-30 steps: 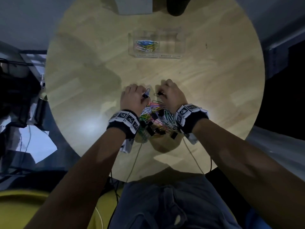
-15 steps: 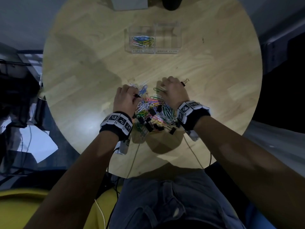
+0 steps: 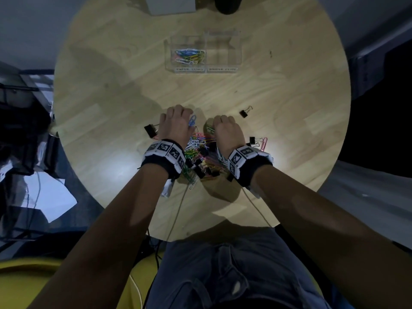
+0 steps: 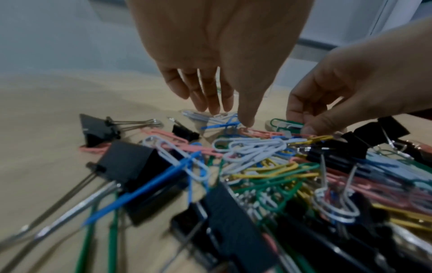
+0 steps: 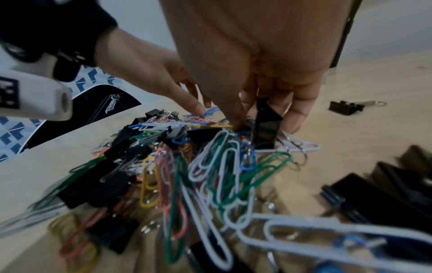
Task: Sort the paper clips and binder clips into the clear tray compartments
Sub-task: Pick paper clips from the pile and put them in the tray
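A tangled pile of coloured paper clips and black binder clips [image 3: 200, 152] lies on the round wooden table, between my wrists. My left hand [image 3: 178, 121] reaches down at the pile's far edge. Its fingers [image 4: 215, 107] are straight, and fingers and thumb touch a blue paper clip [image 4: 222, 125] and white ones. My right hand [image 3: 224, 129] pinches an upright black binder clip [image 5: 265, 133] between thumb and fingers at the pile's far side. The clear tray [image 3: 239, 52] stands further back; its left compartment holds paper clips [image 3: 189, 56].
Loose binder clips lie apart from the pile: one left of my left hand [image 3: 150, 130], one beyond my right hand [image 3: 245, 112], one beside a pink paper clip on the right [image 3: 254, 141]. A grey box [image 3: 171, 5] and a dark object [image 3: 227, 5] stand at the table's far edge.
Both hands have worked through the pile and spread it. Binder clips now lie off to the left and right of it. My right hand has taken hold of a black binder clip.
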{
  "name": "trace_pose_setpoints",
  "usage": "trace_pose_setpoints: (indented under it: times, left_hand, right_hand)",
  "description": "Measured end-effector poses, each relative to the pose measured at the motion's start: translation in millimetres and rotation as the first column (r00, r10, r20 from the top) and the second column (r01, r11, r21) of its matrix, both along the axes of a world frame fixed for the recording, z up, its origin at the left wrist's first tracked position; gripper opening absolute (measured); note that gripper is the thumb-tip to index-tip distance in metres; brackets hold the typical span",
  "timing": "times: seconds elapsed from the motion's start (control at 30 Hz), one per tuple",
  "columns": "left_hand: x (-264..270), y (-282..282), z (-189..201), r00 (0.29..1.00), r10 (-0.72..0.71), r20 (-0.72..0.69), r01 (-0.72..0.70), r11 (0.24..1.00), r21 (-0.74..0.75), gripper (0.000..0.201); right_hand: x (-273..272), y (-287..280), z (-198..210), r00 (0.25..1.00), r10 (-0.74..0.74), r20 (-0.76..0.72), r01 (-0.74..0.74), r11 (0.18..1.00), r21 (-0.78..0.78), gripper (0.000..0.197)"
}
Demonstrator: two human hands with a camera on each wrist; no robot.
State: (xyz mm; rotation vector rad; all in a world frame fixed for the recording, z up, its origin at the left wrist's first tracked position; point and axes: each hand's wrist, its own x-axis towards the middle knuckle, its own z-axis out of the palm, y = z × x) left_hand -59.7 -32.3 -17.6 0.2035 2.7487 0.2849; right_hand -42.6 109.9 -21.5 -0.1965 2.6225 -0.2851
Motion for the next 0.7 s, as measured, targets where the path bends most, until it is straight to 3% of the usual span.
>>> trace_pose_setpoints:
  times: [0.1,0.23,0.37,0.5,0.7]
  left_hand:
    - [-7.1,4.6,-2.8,0.999,0.027,0.033,-0.028,0.999,0.045,0.033]
    - [-9.7,4.1,-3.5,0.996,0.027,0.085,-0.032,0.998,0.061,0.026]
    - [-3.3,-1.5,-11.3,0.999,0.024,0.036,-0.027,0.996,0.082,0.022]
    - [1.6,-7.8,-15.3,0.999,-0.022,0.033,0.019,0.996,0.092,0.023]
    - [2.5,-12.4,-9.7,1.000,0.010,0.007,-0.011,0.988,0.154,0.022]
  right_hand:
    - [4.1,0.8,1.1,0.999,0.044,-0.030,-0.044,0.999,0.007,0.043]
    - [-1.4,5.4,2.6,0.996,0.087,-0.001,-0.087,0.995,-0.045,0.035]
    - [-23.4,14.6,18.7,0.994,-0.106,0.001,0.102,0.957,-0.272,0.017]
    - [-74.8,14.4,45.0,0.966,-0.232,-0.116,0.166,0.897,-0.409,0.013]
    - [-164.8,-21.8,73.6,0.953,-0.196,-0.230,0.082,0.901,-0.425,0.019]
